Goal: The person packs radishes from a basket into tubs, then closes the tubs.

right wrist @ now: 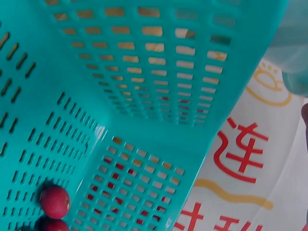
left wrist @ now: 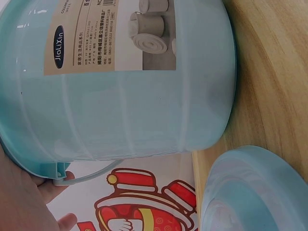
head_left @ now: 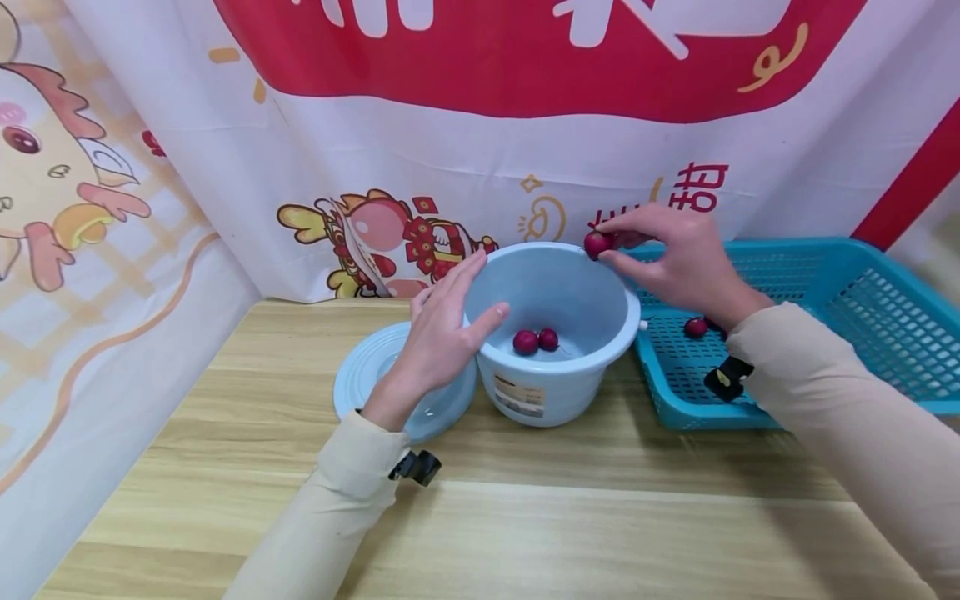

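A light blue plastic bucket [head_left: 558, 392] with a paper label stands upright, and two red radishes [head_left: 526, 342] lie on its bottom. My left hand [head_left: 444, 329] rests at the bucket's left rim with fingers extended, the thumb reaching over the opening. In the left wrist view, the fingers show beside the rim, near the handle [left wrist: 98, 174]. Between thumb and fingertips my right hand [head_left: 678, 254] pinches another radish [head_left: 597, 244], held at the bucket's far right rim. The right wrist view shows only a sliver of that hand at its edge.
To the right sits a teal plastic basket [head_left: 663, 400] with slotted walls, holding radishes [right wrist: 54, 201]. A round light blue lid [head_left: 360, 375] lies on the wooden table [head_left: 480, 525] left of the bucket. Behind everything hangs a printed white and red cloth [head_left: 420, 150].
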The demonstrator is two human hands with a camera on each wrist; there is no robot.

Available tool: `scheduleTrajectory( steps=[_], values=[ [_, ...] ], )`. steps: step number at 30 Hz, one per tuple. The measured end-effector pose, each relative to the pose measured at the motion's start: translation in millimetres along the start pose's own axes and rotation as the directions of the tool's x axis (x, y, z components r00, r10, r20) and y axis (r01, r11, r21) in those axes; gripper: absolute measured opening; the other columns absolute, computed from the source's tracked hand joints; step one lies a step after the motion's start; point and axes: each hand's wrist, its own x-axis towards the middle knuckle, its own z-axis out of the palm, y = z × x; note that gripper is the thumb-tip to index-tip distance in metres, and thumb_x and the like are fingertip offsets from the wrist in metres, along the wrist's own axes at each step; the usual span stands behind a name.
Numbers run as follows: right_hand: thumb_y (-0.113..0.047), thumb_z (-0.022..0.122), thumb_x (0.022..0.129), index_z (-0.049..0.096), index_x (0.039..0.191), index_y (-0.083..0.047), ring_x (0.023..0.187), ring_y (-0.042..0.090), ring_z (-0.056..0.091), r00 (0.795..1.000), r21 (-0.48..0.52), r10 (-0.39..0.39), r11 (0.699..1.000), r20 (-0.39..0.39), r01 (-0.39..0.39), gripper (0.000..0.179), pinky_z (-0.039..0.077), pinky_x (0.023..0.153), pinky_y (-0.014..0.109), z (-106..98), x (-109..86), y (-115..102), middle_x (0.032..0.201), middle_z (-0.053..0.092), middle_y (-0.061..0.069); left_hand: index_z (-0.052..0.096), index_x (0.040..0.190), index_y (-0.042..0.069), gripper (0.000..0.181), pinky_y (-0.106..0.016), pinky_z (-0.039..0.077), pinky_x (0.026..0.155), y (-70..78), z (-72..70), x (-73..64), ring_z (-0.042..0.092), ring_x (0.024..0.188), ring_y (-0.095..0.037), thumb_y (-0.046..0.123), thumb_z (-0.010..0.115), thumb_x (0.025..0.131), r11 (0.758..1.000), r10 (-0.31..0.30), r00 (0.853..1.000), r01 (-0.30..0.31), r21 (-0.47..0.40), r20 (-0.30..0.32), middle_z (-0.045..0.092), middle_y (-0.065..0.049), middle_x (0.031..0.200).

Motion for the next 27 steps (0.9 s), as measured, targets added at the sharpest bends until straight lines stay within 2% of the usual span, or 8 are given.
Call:
scheduleTrajectory(
  steps=[2,4,16,27],
  values=[
    [-0.011,0.091,0.083,0.075,0.131,-0.013,0.104,0.025,0.078,1.0,0.015,-0.024,1.0,0.001,0.024,0.05,0.064,0.092,0.039,1.8,1.6,-2.5,0.122,0.078,0.008,0.031,0.169,0.019,0.077,-0.061,0.01,0.129,0.2,-0.1,0.1,0.03,0.162,-0.023,0.05,0.055,0.103,1.0,0.002,1.0,-0.002,0.0,-0.001,0.028,0.003,0.177],
    [-0.01,0.091,0.082,0.075,0.131,-0.013,0.104,0.025,0.078,0.999,0.028,-0.039,0.999,0.006,0.039,0.052,0.063,0.089,0.052,3.9,2.9,-5.1,0.122,0.077,0.008,0.03,0.169,0.019,0.077,-0.062,0.01,0.129,0.2,-0.3,-0.1,0.03,0.162,-0.024,0.05,0.055,0.102,1.0,0.004,1.0,-0.004,0.001,0.0,0.027,0.003,0.177],
    [-0.01,0.089,0.084,0.076,0.129,-0.011,0.098,0.022,0.077,0.997,0.062,-0.069,0.996,0.048,0.066,0.046,0.065,0.087,0.049,15.4,9.2,-13.7,0.116,0.078,0.008,0.031,0.168,0.019,0.077,-0.063,0.009,0.129,1.4,0.2,-0.4,0.031,0.162,-0.026,0.049,0.056,0.102,1.0,0.003,1.0,-0.003,-0.004,0.001,0.028,0.002,0.177],
    [-0.008,0.092,0.081,0.077,0.126,-0.01,0.094,0.024,0.079,0.992,0.116,-0.043,0.993,0.116,0.03,0.048,0.065,0.087,0.049,21.6,11.2,-15.0,0.116,0.079,0.01,0.031,0.168,0.019,0.077,-0.062,0.01,0.129,1.0,0.1,-0.6,0.031,0.162,-0.025,0.05,0.055,0.102,1.0,0.002,1.0,-0.002,0.001,-0.001,0.028,0.002,0.177]
  ],
)
